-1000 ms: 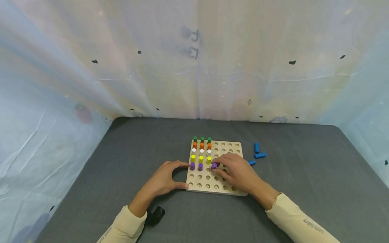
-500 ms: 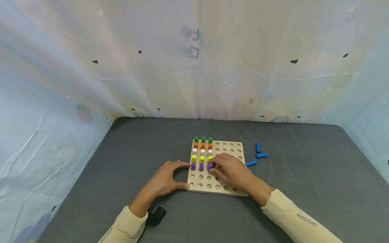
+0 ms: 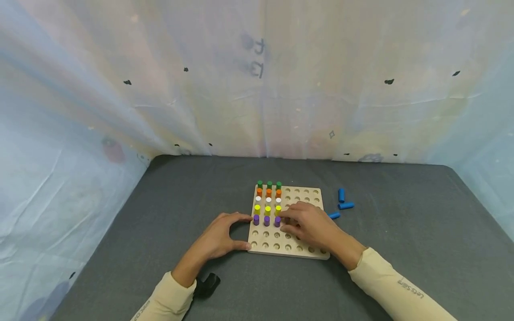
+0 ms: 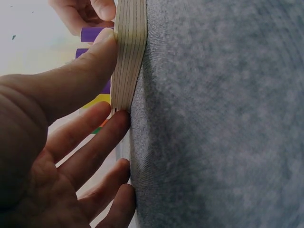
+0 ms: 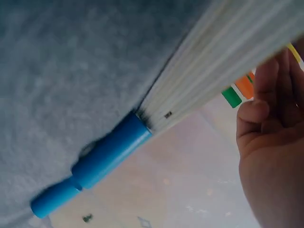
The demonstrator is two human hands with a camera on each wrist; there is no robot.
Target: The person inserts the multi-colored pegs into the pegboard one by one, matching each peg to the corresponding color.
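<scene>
A wooden pegboard [image 3: 282, 240] lies on the grey table, with rows of three green, orange, white, yellow and purple pegs standing in its left half. My left hand [image 3: 217, 236] touches the board's left edge with spread fingers and thumb; the thumb [image 4: 90, 61] lies near the front corner in the left wrist view. Over the board, my right hand [image 3: 311, 225] is just right of the third purple peg [image 3: 277, 221], its thumb and index finger apart. That peg stands upright in line with the other two. Holes under the right hand are hidden.
Three loose blue pegs lie right of the board: one upper peg [image 3: 341, 195], a middle peg [image 3: 346, 206] and one partly hidden peg [image 3: 334, 215] by the board's edge. A black object [image 3: 206, 285] is beside the left wrist. A pale curtain [image 3: 297, 89] hangs behind the table.
The right hand has carried the third purple peg left, set it upright in the purple row and let it go, then drawn slightly right. The left hand has stayed at the board's edge.
</scene>
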